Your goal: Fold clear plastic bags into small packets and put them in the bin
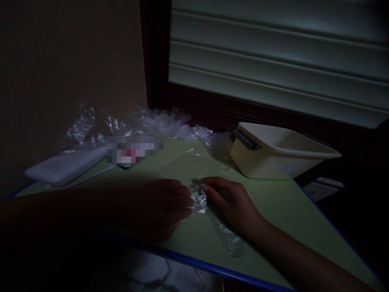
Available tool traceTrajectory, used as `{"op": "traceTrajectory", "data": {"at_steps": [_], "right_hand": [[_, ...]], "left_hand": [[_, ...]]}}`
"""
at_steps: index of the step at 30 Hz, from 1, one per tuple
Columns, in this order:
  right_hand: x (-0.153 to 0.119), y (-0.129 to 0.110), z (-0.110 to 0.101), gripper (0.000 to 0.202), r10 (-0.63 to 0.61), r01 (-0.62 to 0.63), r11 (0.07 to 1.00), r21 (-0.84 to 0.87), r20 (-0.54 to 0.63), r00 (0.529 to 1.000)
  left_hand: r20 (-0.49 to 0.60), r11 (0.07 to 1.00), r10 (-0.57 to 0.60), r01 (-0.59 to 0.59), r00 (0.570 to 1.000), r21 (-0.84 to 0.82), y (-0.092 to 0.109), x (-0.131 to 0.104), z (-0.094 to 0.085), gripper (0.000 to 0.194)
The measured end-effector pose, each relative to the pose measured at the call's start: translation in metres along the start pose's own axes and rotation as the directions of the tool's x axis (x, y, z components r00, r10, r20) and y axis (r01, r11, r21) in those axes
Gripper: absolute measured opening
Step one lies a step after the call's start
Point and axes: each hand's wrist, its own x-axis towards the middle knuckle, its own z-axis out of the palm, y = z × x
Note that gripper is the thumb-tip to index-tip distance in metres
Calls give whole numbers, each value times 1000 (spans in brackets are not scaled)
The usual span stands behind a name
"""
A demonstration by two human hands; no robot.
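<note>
My left hand point(165, 207) is over the green table point(194, 239) near its front edge, fingers curled and closed on the left side of a small clear plastic piece point(199, 199). On the other side of that piece, my right hand point(232, 200) pinches its upper right edge between thumb and fingers. A longer clear plastic strip point(226, 235) lies flat under and beside my right hand. Beyond both hands, a thin transparent sheet point(194, 162) is spread on the tabletop. The scene is dim, and my left fingertips are partly in shadow.
A cream bin point(264, 162) with grey handles stands at the back right. Crumpled clear plastic point(164, 121) runs along the back edge. At the left lie a white flat box point(67, 164) and a blurred packet point(130, 150). White boxes point(322, 188) sit beyond the right edge.
</note>
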Motion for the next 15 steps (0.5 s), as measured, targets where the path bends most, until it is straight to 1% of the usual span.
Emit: {"op": "traceTrajectory", "data": {"at_steps": [3, 5, 7, 11, 13, 15], "right_hand": [[0, 3, 0, 19, -34, 32, 998, -61, -33, 999], [-1, 3, -2, 18, -84, 79, 990, -115, -45, 995], [-2, 1, -4, 17, -138, 132, 978, -159, -29, 990], [-4, -5, -7, 14, -230, 240, 952, -189, 74, 970], [-5, -6, -6, 14, -249, 276, 939, -203, 151, 957], [-6, -6, -4, 13, -240, 291, 929, -229, 226, 944]], "left_hand": [[51, 994, 84, -80, 995, -76, -3, 3, 0, 21], [80, 993, 76, -68, 994, -95, -4, 4, 0, 19], [93, 994, 69, -60, 993, -92, -4, 4, 0, 17], [89, 996, 57, -50, 994, -75, -2, 4, -1, 16], [87, 996, 53, -46, 995, -75, -1, 3, 0, 17], [78, 996, 49, -44, 996, -72, -2, 2, 1, 18]]}}
